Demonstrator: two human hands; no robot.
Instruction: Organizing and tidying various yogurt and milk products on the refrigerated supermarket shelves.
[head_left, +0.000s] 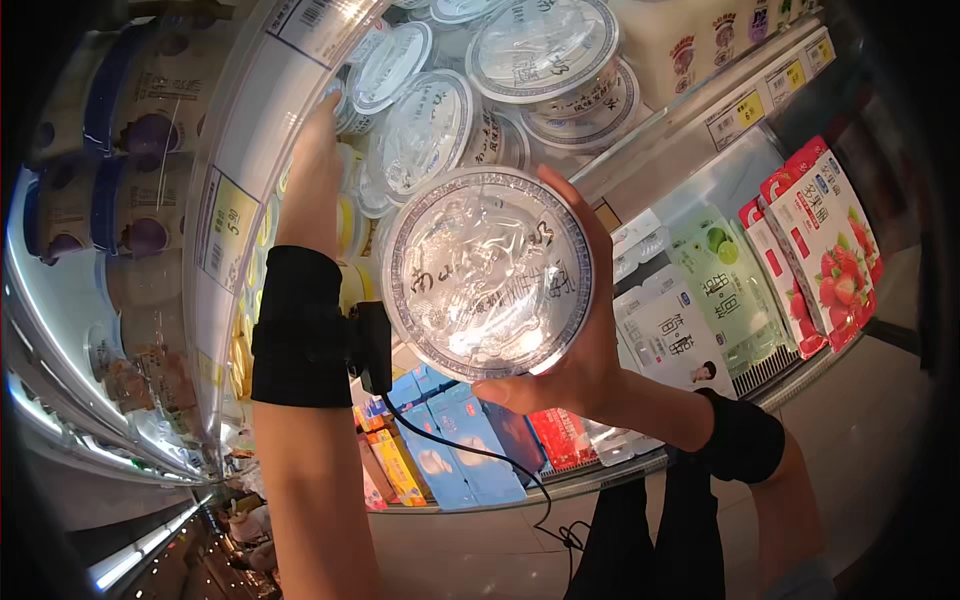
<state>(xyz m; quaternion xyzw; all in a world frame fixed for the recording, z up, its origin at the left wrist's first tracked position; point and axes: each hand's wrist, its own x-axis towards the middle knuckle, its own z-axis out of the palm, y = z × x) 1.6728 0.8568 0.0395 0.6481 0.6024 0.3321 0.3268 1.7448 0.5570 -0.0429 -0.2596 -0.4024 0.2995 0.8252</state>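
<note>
My right hand (592, 367) grips a large round tub (487, 274) from its right side, with the thumb below the rim. The tub's lid faces me; it is clear and glossy, bears dark writing and has a patterned grey rim. Farther up, my left hand (316, 157) reaches into the chilled shelf beside smaller round tubs (394, 67). Its fingers are mostly hidden, so whether it holds anything cannot be seen. Similar large tubs lean at a tilt (424, 135) and stand stacked (544, 49) just beyond the held one.
A price rail (772, 94) edges the shelf at right. Below it stand strawberry-printed packs (844, 262), a green pack (716, 281), a white pack (675, 330) and blue cartons (465, 450). Bagged goods (150, 142) line the left. A black cable (480, 452) hangs from my left wristband (300, 330).
</note>
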